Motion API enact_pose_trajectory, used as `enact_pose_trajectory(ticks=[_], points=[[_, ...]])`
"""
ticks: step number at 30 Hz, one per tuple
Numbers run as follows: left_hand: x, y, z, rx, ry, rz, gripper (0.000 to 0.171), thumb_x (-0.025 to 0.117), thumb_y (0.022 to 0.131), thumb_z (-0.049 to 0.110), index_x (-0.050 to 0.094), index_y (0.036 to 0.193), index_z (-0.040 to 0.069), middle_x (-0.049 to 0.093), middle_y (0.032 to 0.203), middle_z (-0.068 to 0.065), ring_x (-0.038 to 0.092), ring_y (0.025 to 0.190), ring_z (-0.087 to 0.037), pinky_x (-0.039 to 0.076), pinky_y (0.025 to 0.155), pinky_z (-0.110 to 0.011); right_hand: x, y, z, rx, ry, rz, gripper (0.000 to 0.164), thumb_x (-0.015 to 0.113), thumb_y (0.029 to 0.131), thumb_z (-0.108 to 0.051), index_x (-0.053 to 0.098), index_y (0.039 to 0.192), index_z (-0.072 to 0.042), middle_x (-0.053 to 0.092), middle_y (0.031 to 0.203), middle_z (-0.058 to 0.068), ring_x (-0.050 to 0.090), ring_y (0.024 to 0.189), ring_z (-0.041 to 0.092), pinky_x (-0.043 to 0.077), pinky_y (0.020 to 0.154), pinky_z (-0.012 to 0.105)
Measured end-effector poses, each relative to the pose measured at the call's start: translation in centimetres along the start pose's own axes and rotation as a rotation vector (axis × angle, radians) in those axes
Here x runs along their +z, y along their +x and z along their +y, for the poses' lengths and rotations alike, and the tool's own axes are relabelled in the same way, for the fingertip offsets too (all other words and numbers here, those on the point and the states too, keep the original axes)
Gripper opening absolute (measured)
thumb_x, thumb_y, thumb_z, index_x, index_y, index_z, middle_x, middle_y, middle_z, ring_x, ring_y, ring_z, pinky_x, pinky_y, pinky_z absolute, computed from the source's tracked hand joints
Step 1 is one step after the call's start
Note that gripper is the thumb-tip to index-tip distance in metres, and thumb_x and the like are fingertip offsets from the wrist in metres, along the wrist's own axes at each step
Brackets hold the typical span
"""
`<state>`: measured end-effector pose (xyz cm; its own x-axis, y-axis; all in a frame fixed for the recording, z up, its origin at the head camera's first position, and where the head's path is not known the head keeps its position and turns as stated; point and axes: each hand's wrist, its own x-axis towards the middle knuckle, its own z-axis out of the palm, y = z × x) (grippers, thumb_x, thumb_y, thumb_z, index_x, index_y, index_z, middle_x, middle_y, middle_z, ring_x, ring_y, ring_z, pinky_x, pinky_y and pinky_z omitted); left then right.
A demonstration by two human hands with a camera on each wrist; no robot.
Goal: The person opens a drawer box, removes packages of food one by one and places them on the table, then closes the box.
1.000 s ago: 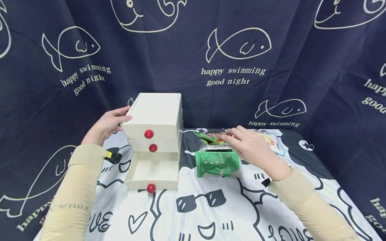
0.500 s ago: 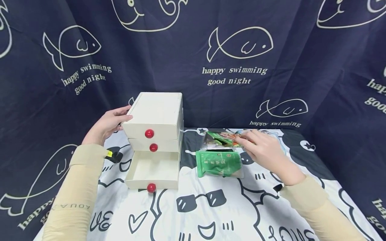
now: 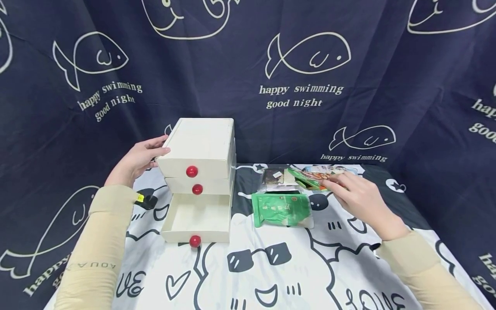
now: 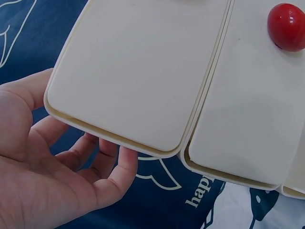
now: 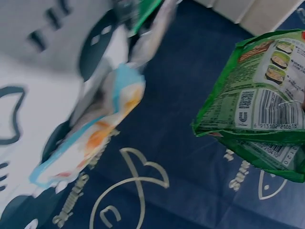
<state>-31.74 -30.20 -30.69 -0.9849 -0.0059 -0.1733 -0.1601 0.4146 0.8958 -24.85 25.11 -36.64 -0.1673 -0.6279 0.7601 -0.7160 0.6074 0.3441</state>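
Note:
A white drawer cabinet with red knobs stands left of centre. My left hand holds its upper left corner, thumb at the top and bent fingers against the side, as the left wrist view also shows. The cabinet's bottom drawer is pulled out, with nothing inside. To the right, my right hand pinches green printed food packets at their right end. In the right wrist view two such green packets overlap; the fingers are almost wholly out of that view.
A green pouch lies right of the cabinet. Behind it is a clear packet with dark contents. A white packet with blue edges, blurred, lies near the right hand. Dark blue fish-print cloth hangs behind the table.
My right hand has moved right with the green packets, uncovering the clear dark packet and drawing away from the green pouch. My left hand and the cabinet have stayed put.

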Motion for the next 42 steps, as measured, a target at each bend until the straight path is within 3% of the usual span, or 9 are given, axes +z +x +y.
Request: enact_pose_trajectory(ticks=[11, 21, 28, 42], points=[[-0.1, -0.1, 0.2, -0.001, 0.003, -0.002, 0.078, 0.067, 0.086, 0.039, 0.025, 0.150, 0.023, 0.022, 0.156, -0.008, 0.031, 0.134, -0.028, 0.034, 0.105, -0.051, -0.1, -3.7, 1.6, 0.001, -0.028, -0.033, 0.029, 0.042, 0.097, -0.016, 0.071, 0.098, -0.009, 0.065, 0.087, 0.006, 0.057, 0.066, 0.026, 0.043, 0.050, 0.038], [-0.1, -0.2, 0.3, -0.006, 0.002, 0.009, 0.079, 0.067, 0.086, 0.039, 0.025, 0.151, 0.023, 0.023, 0.156, -0.008, 0.032, 0.133, -0.027, 0.036, 0.102, -0.048, 0.3, -7.2, 2.8, -0.042, -0.033, -0.107, 0.034, 0.036, 0.100, -0.016, 0.069, 0.102, -0.009, 0.065, 0.090, 0.006, 0.056, 0.074, 0.026, 0.045, 0.053, 0.041], [-0.1, -0.1, 0.4, 0.000, 0.001, -0.005, 0.079, 0.067, 0.086, 0.040, 0.025, 0.151, 0.023, 0.021, 0.157, -0.006, 0.031, 0.134, -0.026, 0.035, 0.103, -0.048, 0.5, -9.2, 3.4, -0.043, -0.027, -0.203, 0.039, 0.029, 0.102, -0.017, 0.068, 0.106, -0.011, 0.064, 0.093, 0.003, 0.055, 0.077, 0.024, 0.044, 0.053, 0.040], [-0.1, -0.1, 0.2, -0.007, -0.024, -0.005, 0.080, 0.068, 0.086, 0.038, 0.025, 0.151, 0.023, 0.021, 0.157, -0.006, 0.030, 0.135, -0.025, 0.036, 0.103, -0.047, 1.3, -11.1, 4.6, -0.032, 0.006, -0.271, 0.042, 0.026, 0.102, -0.017, 0.068, 0.107, -0.012, 0.062, 0.092, 0.002, 0.053, 0.075, 0.022, 0.042, 0.052, 0.039]])
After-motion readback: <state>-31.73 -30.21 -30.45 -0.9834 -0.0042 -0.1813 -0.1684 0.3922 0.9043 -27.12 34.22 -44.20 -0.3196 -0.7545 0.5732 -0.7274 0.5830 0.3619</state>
